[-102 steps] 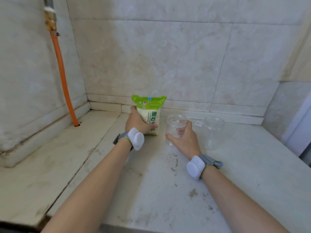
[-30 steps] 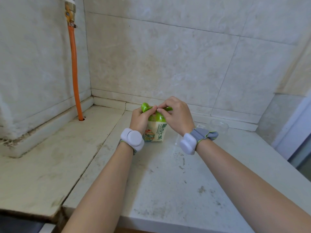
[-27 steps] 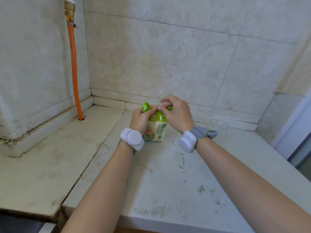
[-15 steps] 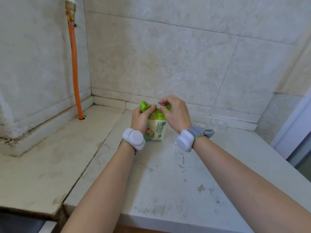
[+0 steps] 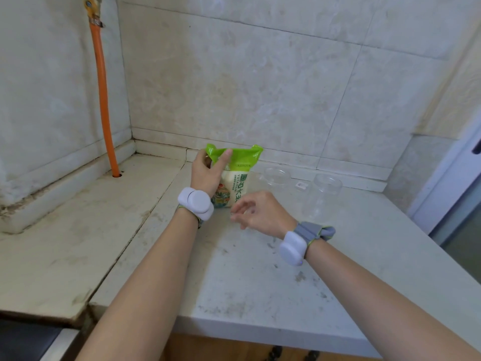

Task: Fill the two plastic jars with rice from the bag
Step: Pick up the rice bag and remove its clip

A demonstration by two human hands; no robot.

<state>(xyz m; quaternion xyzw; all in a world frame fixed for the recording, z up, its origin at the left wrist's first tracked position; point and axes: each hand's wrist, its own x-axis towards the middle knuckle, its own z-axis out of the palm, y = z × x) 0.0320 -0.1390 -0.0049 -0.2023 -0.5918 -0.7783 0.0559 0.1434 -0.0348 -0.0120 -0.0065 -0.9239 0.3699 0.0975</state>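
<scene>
The left hand [image 5: 208,173] pinches the green top of the soft, slumping rice bag [image 5: 234,175] standing on the counter [image 5: 260,277] beside two light, tippable jars [image 5: 277,178], while the right hand [image 5: 260,212] hovers loosely curled, seemingly empty, so gripping near the top seam looks wisest.

The left hand [image 5: 208,170] grips upward with thumb raised, while the right hand [image 5: 260,212] hangs loosely curled, holding nothing.
</scene>
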